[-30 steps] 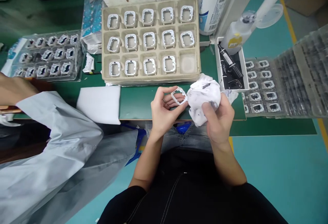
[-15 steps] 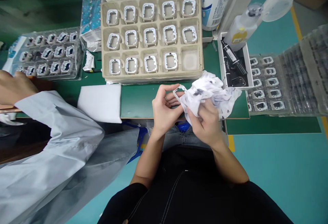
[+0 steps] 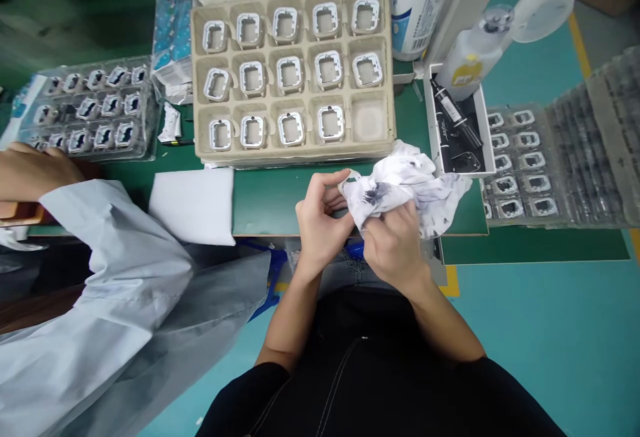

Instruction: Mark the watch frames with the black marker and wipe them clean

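Note:
My left hand (image 3: pixel 323 220) is closed on a small silver metal frame (image 3: pixel 353 175), pinched between thumb and fingers; only its upper edge shows, as cloth covers the rest. In my right hand (image 3: pixel 397 243) is bunched a white cloth (image 3: pixel 405 170) with dark smudges, pressed over the frame. Loose folds of the cloth lie to the right, by the white box. Just beyond my hands stands a beige compartment tray (image 3: pixel 370 120) of similar square frames (image 3: pixel 331 123); its near right compartment holds no frame.
A white box (image 3: pixel 489 130) with black tubes (image 3: pixel 457 113) and a pump bottle (image 3: pixel 470 57) stands right of the tray. Clear trays of frames (image 3: pixel 533 160) lie farther right. A white foam sheet (image 3: pixel 193 207) lies left. A co-worker's sleeve (image 3: pixel 130 243) reaches in beside another clear tray (image 3: pixel 145 107).
The cloth has shifted left over the frame, hiding most of it, and a dark stain now faces up. My right hand has turned and its fingers have closed more tightly.

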Available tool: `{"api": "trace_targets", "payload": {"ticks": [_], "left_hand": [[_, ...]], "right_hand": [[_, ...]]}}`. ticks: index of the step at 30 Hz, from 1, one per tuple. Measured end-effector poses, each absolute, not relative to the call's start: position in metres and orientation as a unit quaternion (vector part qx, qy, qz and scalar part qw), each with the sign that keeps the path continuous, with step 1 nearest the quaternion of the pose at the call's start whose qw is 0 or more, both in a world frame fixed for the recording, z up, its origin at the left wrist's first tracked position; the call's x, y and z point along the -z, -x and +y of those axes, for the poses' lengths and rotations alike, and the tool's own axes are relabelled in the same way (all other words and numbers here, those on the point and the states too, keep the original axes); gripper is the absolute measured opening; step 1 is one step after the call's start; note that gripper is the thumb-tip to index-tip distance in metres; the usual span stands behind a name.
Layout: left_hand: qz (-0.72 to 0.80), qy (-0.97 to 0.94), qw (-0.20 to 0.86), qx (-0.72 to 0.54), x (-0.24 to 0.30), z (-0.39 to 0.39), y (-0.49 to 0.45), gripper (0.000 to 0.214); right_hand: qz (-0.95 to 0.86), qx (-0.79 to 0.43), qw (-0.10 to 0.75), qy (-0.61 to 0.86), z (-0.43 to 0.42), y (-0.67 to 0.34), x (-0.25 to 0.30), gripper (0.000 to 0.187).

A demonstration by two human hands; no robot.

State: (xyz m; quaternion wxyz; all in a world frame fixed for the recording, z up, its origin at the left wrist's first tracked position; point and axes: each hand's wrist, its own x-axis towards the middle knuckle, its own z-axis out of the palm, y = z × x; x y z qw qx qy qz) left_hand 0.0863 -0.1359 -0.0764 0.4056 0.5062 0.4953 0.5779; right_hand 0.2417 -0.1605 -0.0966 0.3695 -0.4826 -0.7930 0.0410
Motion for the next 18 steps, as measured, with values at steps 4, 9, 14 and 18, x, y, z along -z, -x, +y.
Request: {"api": "trace_targets", "payload": {"ticks": [4,9,14,18], "left_hand": [[0.51,-0.513,0.392,-0.568,0.077,-0.1369,-0.0871,0.065],[0.501,-0.522,0.389,-0.57,0.0785,-0.1384,-0.0867,0.06],[0.517,-0.532,0.379,-0.554,0.0793,-0.138,-0.086,0.059],[0.517,-0.533,0.369,-0.558,0.0794,-0.1381,-0.0855,0.057]], "right_hand": [[-0.8,0.021,0.368,0.473,-0.1611,-0.2411,0.0999,0.035],[-0.795,0.038,0.381,0.47,-0.1605,-0.2403,0.0988,0.033],[-0.799,0.053,0.361,0.478,-0.1613,-0.2386,0.0989,0.034],[-0.794,0.078,0.365,0.48,-0.1603,-0.2364,0.0961,0.035]]}}
